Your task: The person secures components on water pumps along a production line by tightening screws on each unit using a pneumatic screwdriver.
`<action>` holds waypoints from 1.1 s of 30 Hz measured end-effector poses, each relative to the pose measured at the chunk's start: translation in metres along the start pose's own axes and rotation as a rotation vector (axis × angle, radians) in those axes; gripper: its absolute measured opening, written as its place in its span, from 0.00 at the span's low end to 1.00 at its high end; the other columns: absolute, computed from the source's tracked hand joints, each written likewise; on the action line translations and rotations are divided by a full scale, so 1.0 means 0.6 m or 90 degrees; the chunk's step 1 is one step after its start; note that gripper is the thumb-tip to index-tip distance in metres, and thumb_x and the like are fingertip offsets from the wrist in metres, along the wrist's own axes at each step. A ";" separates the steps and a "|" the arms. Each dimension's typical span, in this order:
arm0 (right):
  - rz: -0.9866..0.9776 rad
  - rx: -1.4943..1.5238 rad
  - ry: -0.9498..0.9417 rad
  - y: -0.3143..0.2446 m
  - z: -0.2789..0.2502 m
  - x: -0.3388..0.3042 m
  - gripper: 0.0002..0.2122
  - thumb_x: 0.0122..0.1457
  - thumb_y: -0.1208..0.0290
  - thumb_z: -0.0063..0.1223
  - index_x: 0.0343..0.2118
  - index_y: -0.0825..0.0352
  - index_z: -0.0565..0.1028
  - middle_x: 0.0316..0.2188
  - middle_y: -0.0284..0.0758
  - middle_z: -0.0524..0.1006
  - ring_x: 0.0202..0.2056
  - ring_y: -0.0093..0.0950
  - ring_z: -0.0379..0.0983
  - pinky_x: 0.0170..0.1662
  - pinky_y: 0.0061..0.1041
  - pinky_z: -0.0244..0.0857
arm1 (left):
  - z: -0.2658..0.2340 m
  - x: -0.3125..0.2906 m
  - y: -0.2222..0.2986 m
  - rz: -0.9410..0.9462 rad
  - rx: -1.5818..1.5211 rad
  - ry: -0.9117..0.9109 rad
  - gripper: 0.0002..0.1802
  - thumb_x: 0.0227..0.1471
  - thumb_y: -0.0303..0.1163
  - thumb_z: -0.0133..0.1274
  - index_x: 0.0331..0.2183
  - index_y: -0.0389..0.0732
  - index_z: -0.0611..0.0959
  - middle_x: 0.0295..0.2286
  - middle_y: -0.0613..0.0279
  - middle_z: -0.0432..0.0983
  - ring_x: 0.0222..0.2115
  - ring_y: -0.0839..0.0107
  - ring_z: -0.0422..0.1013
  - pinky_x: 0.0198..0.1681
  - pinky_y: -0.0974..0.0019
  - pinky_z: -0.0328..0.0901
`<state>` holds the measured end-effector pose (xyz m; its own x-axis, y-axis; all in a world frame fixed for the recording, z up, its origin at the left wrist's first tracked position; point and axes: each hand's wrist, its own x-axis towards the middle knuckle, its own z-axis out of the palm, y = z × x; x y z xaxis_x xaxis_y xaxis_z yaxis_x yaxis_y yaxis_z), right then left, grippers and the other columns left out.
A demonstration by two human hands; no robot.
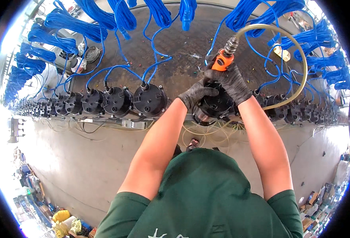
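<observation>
My right hand (234, 83), in a dark grey knit glove, is wrapped round an orange air tool (222, 61). A metal coupling (231, 45) joins the tool to a clear yellowish hose (303, 59) that loops off to the right. Beneath my hands stands a black round unit (212, 105) at the near edge of the table. My left hand (196, 94), gloved alike, is closed at that unit's far top side, thumb lying across the top. Its other fingers are partly covered by my right hand, so what they grip is hidden. The tool's lower end is also hidden.
A row of similar black units (149, 99) runs along the dark table (175, 43) to both sides, with blue cables attached. Bundled blue cables (78, 25) hang along the far side. Thin clear tubes (206, 137) dangle below the near edge. Boxes and bags (62, 222) lie on the floor.
</observation>
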<state>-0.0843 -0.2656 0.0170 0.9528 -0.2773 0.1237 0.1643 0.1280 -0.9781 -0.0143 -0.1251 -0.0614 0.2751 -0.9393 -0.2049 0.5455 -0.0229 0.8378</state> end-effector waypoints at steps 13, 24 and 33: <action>-0.067 -0.124 0.070 -0.002 0.030 -0.037 0.17 0.49 0.77 0.67 0.42 0.63 0.75 0.36 0.27 0.78 0.38 0.22 0.75 0.45 0.26 0.72 | 0.014 -0.044 -0.038 0.067 0.020 0.076 0.42 0.46 0.25 0.65 0.62 0.39 0.67 0.56 0.59 0.71 0.58 0.63 0.66 0.64 0.58 0.59; 0.014 -0.053 -0.028 -0.020 0.031 -0.021 0.19 0.47 0.77 0.70 0.41 0.61 0.73 0.36 0.27 0.78 0.38 0.22 0.75 0.43 0.25 0.72 | 0.009 -0.066 -0.075 0.165 -0.039 0.123 0.39 0.51 0.27 0.65 0.62 0.41 0.67 0.57 0.60 0.69 0.58 0.65 0.65 0.64 0.59 0.59; 0.043 -0.029 -0.075 -0.023 0.034 -0.005 0.19 0.43 0.77 0.72 0.37 0.61 0.73 0.29 0.29 0.78 0.31 0.22 0.75 0.35 0.25 0.73 | -0.106 -0.145 -0.281 0.051 0.262 0.369 0.22 0.61 0.30 0.53 0.56 0.40 0.73 0.51 0.55 0.72 0.52 0.65 0.69 0.55 0.60 0.64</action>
<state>-0.0840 -0.2475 0.0334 0.9852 -0.1549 0.0733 0.0892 0.0983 -0.9912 -0.0802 -0.0181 -0.2171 0.7408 -0.6126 -0.2757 0.1950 -0.1966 0.9609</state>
